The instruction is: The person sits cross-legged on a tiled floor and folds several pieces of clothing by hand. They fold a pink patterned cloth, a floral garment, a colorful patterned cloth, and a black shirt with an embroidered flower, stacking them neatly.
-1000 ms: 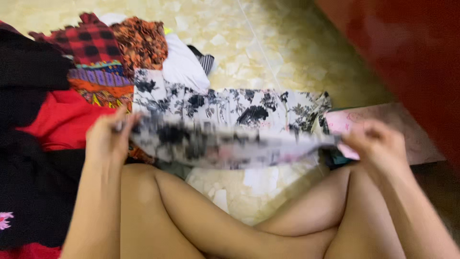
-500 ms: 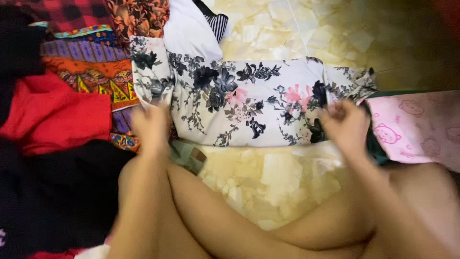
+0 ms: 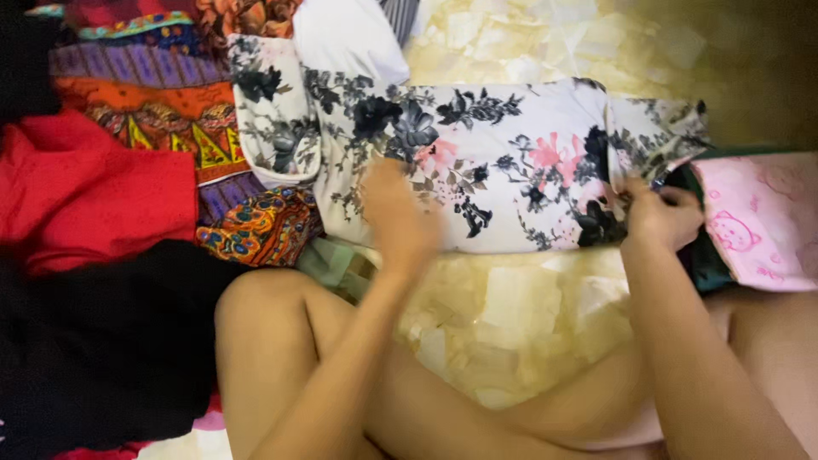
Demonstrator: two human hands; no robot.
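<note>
Near the crossed legs, the left hand (image 3: 399,220) lies blurred on the floral shirt (image 3: 477,162); I cannot tell if its fingers are closed. The right hand (image 3: 660,217) pinches the right edge of the shirt, which lies flat on the floor (image 3: 511,307). Behind, at left, are a red cloth (image 3: 94,196) and a patterned cloth (image 3: 145,94).

Matt floral cloth garment (image 3: 477,162) lies on glossy, smooth, marbled floor (image 3: 511,315).
</note>
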